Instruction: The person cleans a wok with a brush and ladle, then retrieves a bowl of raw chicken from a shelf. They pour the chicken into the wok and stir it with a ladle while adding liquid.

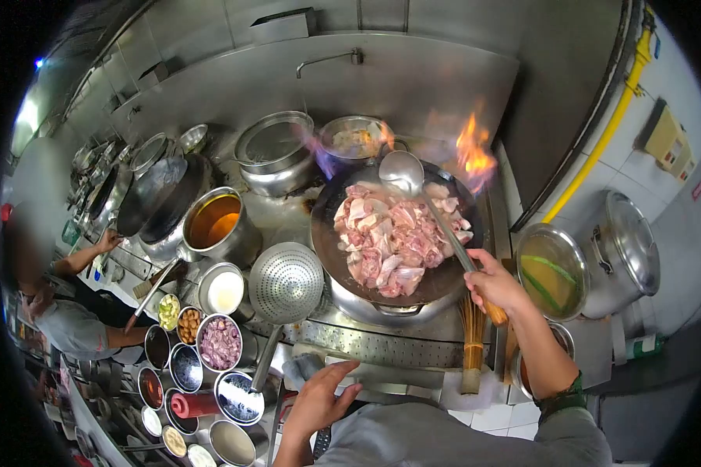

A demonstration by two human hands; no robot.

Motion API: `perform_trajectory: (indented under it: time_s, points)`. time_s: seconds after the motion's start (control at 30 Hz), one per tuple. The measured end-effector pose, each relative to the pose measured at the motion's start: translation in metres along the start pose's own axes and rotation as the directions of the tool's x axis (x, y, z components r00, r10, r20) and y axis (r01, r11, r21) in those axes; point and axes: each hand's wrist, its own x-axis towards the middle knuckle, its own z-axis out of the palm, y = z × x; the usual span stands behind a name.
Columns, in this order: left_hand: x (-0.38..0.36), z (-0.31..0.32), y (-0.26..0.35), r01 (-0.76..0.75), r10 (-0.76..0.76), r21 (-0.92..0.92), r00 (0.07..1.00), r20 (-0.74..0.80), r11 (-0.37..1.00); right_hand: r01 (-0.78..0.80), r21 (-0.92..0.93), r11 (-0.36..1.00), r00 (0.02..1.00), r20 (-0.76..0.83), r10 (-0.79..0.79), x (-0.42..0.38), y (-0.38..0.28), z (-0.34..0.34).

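Observation:
My right hand (494, 289) is wrapped round the wooden-ended handle of a metal ladle (402, 173). The ladle's bowl rests over the far side of a large black wok (323, 249), against raw, pale pink chopped meat (393, 241) heaped inside. Flames (473, 148) rise behind the wok at the right. Near my body, my left hand (319, 401) is empty, its fingers apart, close to the handle of a perforated strainer (287, 282). That strainer lies left of the wok. A bamboo brush (473, 346) stands just below my right hand.
Left are a pot of orange-brown liquid (213, 221), a bowl of chopped purple-white pieces (220, 342) and a red bottle (195, 404). A lidded pot (276, 167) sits behind. Right is a pot with green stalks (551, 272). Another person (78, 319) works at far left.

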Motion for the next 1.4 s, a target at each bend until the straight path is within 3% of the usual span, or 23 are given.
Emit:
perform_trajectory:
  time_s: [0.23,0.43,0.57,0.63,0.9,0.93,1.03,1.17,1.3,1.33,1.37,1.4]
  points:
    - [-0.013,0.009,0.014,0.025,-0.025,0.009,0.999,0.023,1.000,-0.099,0.314,0.944,0.989,0.133,0.060,0.004,0.012,-0.005]
    - [-0.022,0.013,0.017,0.060,-0.060,0.012,0.998,0.021,0.998,-0.223,0.731,0.645,0.965,0.260,0.039,0.008,-0.011,-0.023]
    - [-0.023,0.014,0.016,0.066,-0.067,0.006,0.997,0.025,0.998,-0.415,0.735,0.537,0.839,0.537,-0.088,0.013,-0.035,-0.040]
    - [-0.023,0.013,0.015,0.071,-0.071,0.007,0.997,0.033,0.997,-0.361,0.795,0.488,0.887,0.454,-0.083,0.001,-0.061,-0.035]
    - [-0.011,0.007,0.005,0.031,-0.031,-0.010,0.999,0.030,0.999,-0.360,0.863,0.353,0.867,0.450,-0.216,0.011,-0.136,-0.008]
    - [-0.010,0.005,0.002,0.024,-0.024,-0.013,1.000,0.021,1.000,-0.341,0.873,0.348,0.873,0.431,-0.228,0.016,-0.145,-0.003]
    - [-0.006,0.001,-0.009,0.017,-0.017,-0.029,1.000,-0.011,0.999,-0.473,0.833,0.287,0.800,0.542,-0.256,0.048,-0.170,0.011]
    - [-0.006,-0.012,-0.020,0.082,-0.084,-0.078,0.996,-0.031,0.994,-0.428,0.866,0.257,0.829,0.490,-0.271,0.103,-0.199,0.037]
    - [-0.012,-0.019,-0.040,0.117,-0.126,-0.102,0.989,-0.079,0.988,-0.354,0.865,0.355,0.864,0.448,-0.230,0.205,-0.200,0.054]
    - [-0.013,-0.022,-0.044,0.131,-0.139,-0.095,0.987,-0.085,0.987,-0.227,0.848,0.478,0.903,0.367,-0.223,0.219,-0.198,0.065]
    - [-0.014,-0.024,-0.047,0.149,-0.157,-0.088,0.984,-0.089,0.985,-0.192,0.758,0.623,0.900,0.389,-0.196,0.241,-0.197,0.073]
    - [-0.015,-0.027,-0.048,0.214,-0.223,-0.119,0.972,-0.074,0.970,-0.133,0.681,0.720,0.944,0.307,-0.117,0.260,-0.192,0.078]
